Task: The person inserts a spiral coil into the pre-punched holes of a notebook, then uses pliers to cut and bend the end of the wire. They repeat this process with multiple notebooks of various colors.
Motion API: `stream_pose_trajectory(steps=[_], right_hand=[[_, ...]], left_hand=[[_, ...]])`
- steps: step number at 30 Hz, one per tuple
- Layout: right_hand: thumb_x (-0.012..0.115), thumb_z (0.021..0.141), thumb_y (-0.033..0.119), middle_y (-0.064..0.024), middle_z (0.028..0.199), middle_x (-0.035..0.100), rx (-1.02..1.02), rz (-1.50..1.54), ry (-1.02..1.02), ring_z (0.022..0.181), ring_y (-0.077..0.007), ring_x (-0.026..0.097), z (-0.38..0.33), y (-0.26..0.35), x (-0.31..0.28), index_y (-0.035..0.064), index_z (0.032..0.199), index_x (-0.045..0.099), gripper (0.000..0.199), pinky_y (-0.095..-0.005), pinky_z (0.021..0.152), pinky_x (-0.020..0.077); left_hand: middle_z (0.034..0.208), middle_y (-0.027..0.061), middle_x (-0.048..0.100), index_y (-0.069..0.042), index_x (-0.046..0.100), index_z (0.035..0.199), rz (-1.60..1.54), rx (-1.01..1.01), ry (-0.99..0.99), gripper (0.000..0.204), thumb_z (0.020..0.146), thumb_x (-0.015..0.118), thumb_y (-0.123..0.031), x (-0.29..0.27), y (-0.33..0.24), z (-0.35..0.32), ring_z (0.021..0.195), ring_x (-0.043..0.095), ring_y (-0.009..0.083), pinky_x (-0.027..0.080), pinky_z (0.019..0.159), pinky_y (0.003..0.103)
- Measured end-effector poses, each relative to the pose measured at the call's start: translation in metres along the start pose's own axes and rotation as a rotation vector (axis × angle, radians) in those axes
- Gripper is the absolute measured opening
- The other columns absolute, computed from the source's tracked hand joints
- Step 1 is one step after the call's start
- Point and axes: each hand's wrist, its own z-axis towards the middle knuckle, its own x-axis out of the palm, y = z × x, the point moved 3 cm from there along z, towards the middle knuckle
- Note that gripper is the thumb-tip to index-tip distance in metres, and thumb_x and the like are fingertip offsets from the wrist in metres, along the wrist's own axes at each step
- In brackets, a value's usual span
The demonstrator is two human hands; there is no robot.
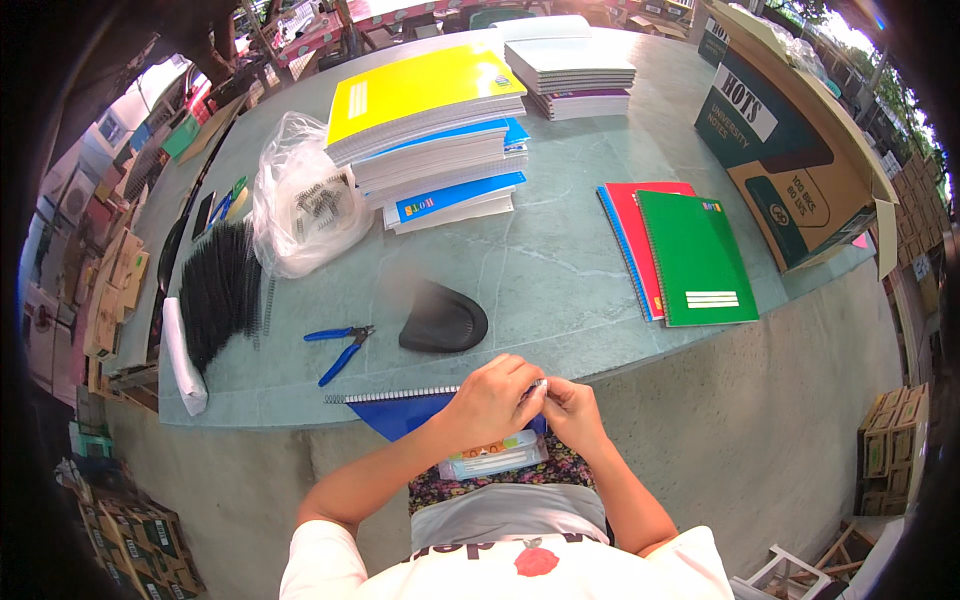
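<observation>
- White roll [184, 357]: table's near-left corner, beside the loose black coils [220, 290].
- Clear plastic bag [305, 205]: right of the black coils, more coils visible inside.
- Blue-handled cutters [342, 350]: flat on table, handles spread.
- Blue-covered notebook [395, 413]: at near table edge, in front of the person. Wire spine runs along its top, left end sticking out past the cover corner. Cover hangs below it.
- Tall notebook stack [430, 102]: far side of cutters, yellow cover on top, layers uneven.
- Black rounded object [445, 318]: between cutters and hands, nearer the stack side. Kind unclear.
- Left hand [495, 398]: fingers curled closed on the notebook's spine near its right end.
- Right hand [573, 412]: thumb and fingers pinched on the spine's right end, tips against the left's. Exact contact hidden.
- Second stack [575, 68]: far edge, pale top, spiral-bound.
- Green notebook [697, 262]: overlaps a red notebook [630, 240].
- Open carton [785, 150]: right edge of table, flaps up.
</observation>
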Motion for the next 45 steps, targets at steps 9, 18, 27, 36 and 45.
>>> stream_pose_trajectory(steps=[9, 18, 27, 36, 45], right_hand=[[0.060, 0.078, 0.008, -0.0143, 0.064, 0.055, -0.314, -0.393, -0.211, 0.059, -0.0313, 0.056, -0.009, 0.027, 0.012, 0.0031, 0.093, 0.062, 0.016, -0.0376, 0.054, 0.0439], [0.059, 0.076, 0.003, -0.0176, 0.066, 0.056, -0.306, -0.380, -0.106, 0.052, -0.0228, 0.053, 0.000, 0.028, 0.007, 0.0008, 0.092, 0.063, 0.016, -0.0308, 0.050, 0.0420], [0.064, 0.079, 0.009, -0.0138, 0.072, 0.061, -0.325, -0.412, -0.098, 0.060, -0.0223, 0.059, -0.005, 0.029, 0.008, 0.0029, 0.095, 0.066, 0.017, -0.0306, 0.056, 0.0461], [0.066, 0.079, 0.003, -0.0029, 0.078, 0.066, -0.087, -0.142, -0.012, 0.071, -0.0080, 0.057, 0.029, 0.036, -0.006, -0.0014, 0.091, 0.067, 0.013, -0.0220, 0.066, 0.0452], [0.057, 0.090, 0.027, -0.0081, 0.077, 0.066, -0.015, 0.006, 0.209, 0.073, -0.0143, 0.061, 0.062, 0.038, -0.018, -0.0044, 0.084, 0.064, 0.033, -0.0278, 0.070, 0.0476]], left_hand=[[0.083, 0.0151, 0.059, 0.002, 0.060, 0.089, 0.082, -0.024, 0.033, 0.016, 0.076, 0.062, -0.007, -0.005, -0.007, -0.005, 0.082, 0.057, 0.0302, 0.048, 0.069, 0.037], [0.088, 0.0165, 0.058, 0.002, 0.060, 0.095, -0.041, 0.035, -0.024, 0.020, 0.077, 0.061, -0.007, -0.008, -0.002, -0.012, 0.084, 0.057, 0.0315, 0.048, 0.073, 0.039], [0.081, 0.0139, 0.051, 0.000, 0.055, 0.087, 0.013, 0.063, -0.069, 0.022, 0.069, 0.066, -0.006, -0.003, -0.006, -0.014, 0.082, 0.053, 0.0327, 0.045, 0.070, 0.039], [0.113, 0.0167, 0.051, -0.009, 0.046, 0.127, 0.555, -0.575, 0.316, 0.079, 0.056, 0.081, -0.016, -0.155, 0.121, -0.061, 0.109, 0.048, 0.0336, 0.042, 0.090, 0.041], [0.096, 0.0180, 0.050, -0.003, 0.051, 0.107, 0.466, -0.795, -0.274, 0.039, 0.068, 0.057, -0.004, -0.152, 0.161, -0.224, 0.093, 0.050, 0.0312, 0.044, 0.079, 0.038]])
